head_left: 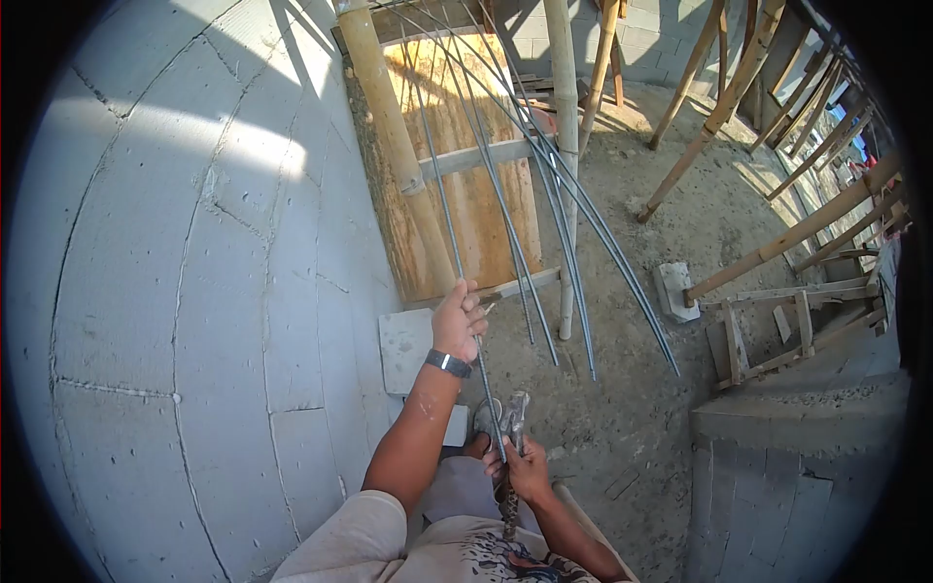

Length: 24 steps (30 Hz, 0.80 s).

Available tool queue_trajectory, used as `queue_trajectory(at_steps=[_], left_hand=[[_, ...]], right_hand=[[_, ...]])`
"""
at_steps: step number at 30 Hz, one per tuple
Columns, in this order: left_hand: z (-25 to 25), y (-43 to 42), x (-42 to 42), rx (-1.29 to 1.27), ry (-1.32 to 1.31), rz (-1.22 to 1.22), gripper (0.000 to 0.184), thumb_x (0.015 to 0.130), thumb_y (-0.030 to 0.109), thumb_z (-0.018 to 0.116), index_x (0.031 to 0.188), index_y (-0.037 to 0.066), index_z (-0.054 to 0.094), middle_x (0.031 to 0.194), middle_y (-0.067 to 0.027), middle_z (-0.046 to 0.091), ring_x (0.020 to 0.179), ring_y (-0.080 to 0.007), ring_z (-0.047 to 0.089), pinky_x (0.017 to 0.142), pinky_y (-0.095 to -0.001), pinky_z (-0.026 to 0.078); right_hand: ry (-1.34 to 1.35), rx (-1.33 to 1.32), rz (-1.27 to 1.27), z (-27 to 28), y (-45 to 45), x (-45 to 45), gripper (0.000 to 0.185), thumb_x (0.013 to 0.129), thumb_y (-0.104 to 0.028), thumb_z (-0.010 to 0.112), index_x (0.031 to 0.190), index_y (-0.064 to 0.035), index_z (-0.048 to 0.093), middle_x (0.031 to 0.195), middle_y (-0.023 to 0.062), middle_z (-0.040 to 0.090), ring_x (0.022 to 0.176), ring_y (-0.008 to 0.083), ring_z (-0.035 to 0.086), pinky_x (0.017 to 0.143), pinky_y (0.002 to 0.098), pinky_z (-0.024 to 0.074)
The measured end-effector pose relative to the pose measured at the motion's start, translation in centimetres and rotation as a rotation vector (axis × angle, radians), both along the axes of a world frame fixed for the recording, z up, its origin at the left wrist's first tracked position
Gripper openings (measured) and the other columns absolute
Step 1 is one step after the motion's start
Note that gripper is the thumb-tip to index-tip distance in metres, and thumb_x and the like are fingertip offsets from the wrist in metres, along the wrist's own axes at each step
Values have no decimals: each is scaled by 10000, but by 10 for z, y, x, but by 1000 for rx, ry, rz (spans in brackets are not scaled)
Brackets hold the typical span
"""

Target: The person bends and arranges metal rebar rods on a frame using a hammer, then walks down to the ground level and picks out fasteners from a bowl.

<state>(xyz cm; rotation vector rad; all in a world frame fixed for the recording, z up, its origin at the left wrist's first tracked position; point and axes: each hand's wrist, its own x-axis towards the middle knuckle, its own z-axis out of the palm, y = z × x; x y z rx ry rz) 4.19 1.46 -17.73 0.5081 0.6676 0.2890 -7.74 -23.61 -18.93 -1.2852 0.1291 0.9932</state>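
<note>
Printed shirt [442, 556]: worn nearest the camera, with both forearms reached out from it.
Right hand [525, 470]: placed nearer the body; its grip was closed on the near part of the rod, though the rod's tip was not made out among the fingers.
Left hand [460, 317]: set farther along and to the left; its grip was wrapped around the same rod.
Steel rod [488, 387]: held in both hands, its long axis slanted from near right to far left; its longer stretch was extended beyond the left grip, past a bamboo pole [377, 83].
Loose rods [632, 292]: fanned out to the right of the held rod, their near ends left untouched; the left hand was placed nearer to them than the right.
Block wall [224, 291]: passed closely on the left by the left arm.
</note>
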Motion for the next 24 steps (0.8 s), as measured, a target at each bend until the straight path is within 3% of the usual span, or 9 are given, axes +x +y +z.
queue_trajectory(at_steps=[5,6,9,16,18,21,24], left_hand=[[-15,-4,7,-16,-22,26,229,1007,356,550,1013,128,561,618,90,424,454,-38,306,390,-202,250],[-13,-2,6,-5,-20,35,228,1011,358,543,1006,131,559,609,91,417,444,-39,300,382,-202,242],[2,5,5,-45,-32,20,222,1016,353,532,990,133,554,608,89,414,443,-41,302,376,-203,235],[32,18,-16,15,59,97,224,1013,352,532,953,137,551,592,94,387,440,-37,299,367,-207,220],[21,18,-14,15,42,77,228,1009,361,537,958,139,551,594,92,396,434,-39,296,365,-208,223],[-10,15,-6,-15,58,65,231,1007,370,542,961,143,549,592,93,394,428,-43,293,362,-210,224],[-33,13,-5,37,8,24,271,995,416,556,968,146,551,630,81,424,462,-41,331,409,-209,290]], right_hand=[[-21,6,-138,11,-14,10,327,984,-343,608,1001,-20,562,816,127,711,572,147,644,524,269,509],[-30,-11,-127,11,-14,10,263,999,-299,584,983,-37,564,823,151,718,575,165,660,521,275,529],[-28,59,-94,14,-7,2,313,978,-341,618,981,-31,577,842,116,720,572,132,642,524,253,504],[-66,127,25,34,17,-6,253,976,-308,630,984,-57,607,835,70,701,571,98,606,512,242,488],[-77,51,24,45,23,-5,239,968,-302,642,918,-70,609,748,28,651,540,84,551,503,245,467],[-236,-63,65,13,22,-1,269,948,-310,659,930,-47,604,728,20,646,534,91,564,469,243,451],[-221,-62,31,-7,25,2,291,936,-327,670,914,-46,595,685,19,618,521,93,550,450,266,442]])
